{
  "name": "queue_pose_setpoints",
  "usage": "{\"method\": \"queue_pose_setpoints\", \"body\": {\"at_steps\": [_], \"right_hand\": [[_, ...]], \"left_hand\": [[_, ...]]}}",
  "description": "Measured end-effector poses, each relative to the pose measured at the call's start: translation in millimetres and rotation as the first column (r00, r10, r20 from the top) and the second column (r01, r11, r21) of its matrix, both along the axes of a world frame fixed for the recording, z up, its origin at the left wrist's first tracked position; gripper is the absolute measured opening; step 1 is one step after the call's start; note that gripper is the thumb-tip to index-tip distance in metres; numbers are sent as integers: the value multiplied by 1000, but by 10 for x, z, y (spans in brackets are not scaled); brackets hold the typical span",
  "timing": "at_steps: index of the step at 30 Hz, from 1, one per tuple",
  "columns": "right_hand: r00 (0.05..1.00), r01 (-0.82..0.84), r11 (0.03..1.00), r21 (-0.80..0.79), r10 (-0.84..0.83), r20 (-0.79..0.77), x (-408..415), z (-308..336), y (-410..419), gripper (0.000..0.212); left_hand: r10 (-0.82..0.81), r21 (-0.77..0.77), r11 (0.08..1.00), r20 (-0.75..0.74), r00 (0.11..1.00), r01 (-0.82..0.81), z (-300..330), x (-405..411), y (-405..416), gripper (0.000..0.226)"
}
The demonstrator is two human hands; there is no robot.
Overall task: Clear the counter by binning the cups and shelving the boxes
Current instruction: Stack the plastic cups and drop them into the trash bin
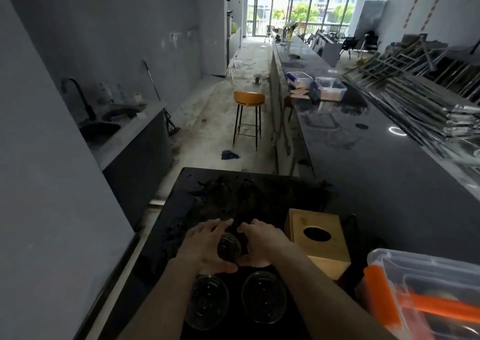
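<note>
Both hands, left and right, cupped loosely around 1 clear plastic cup on black bench, likely steadying for lift. 2 more cups nearer; wooden tissue box just right.

Clear plastic cups, wooden box

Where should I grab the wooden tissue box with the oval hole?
Grip the wooden tissue box by its two opposite side walls, coming from above. It stands upright with flat vertical sides; the right hand is nearest.
</note>
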State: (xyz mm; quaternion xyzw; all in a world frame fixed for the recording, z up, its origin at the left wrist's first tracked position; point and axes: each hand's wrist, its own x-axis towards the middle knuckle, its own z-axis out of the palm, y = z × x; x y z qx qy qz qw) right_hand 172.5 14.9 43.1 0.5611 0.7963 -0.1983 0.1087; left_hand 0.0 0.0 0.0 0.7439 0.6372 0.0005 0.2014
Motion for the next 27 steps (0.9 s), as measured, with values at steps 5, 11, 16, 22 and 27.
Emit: {"method": "queue_pose_setpoints", "body": {"at_steps": [5, 11, 16, 22, 27], "right_hand": [[1000, 12, 998, 68, -11, -11, 32, -126, -47, 66], [994, 42, 980, 193, -21, -108, 55, -23, -91, 41], [994, 44, 973, 226, -21, -105, 50, 33, -188, 23], [999, -49, 992, 119, 48, 9, 114, -20, -306, 38], [983, -159, 985, 68, 151, 104, 137, -12, -406, 56]], "left_hand": [[16, 96, 995, -69, 998, -9, -116, 65, -48, 109], [71, 158, 985, 6, 997, -71, -96, 75, -34, 99], [164, 216, 952, 236, 958, -216, -26, 37, -107, 40], [258, 231, 895, 433, 864, -383, -8, -82, -168, 26], [363, 144, 814, 629, 687, -563, 363, -124, -229, 17]]}}
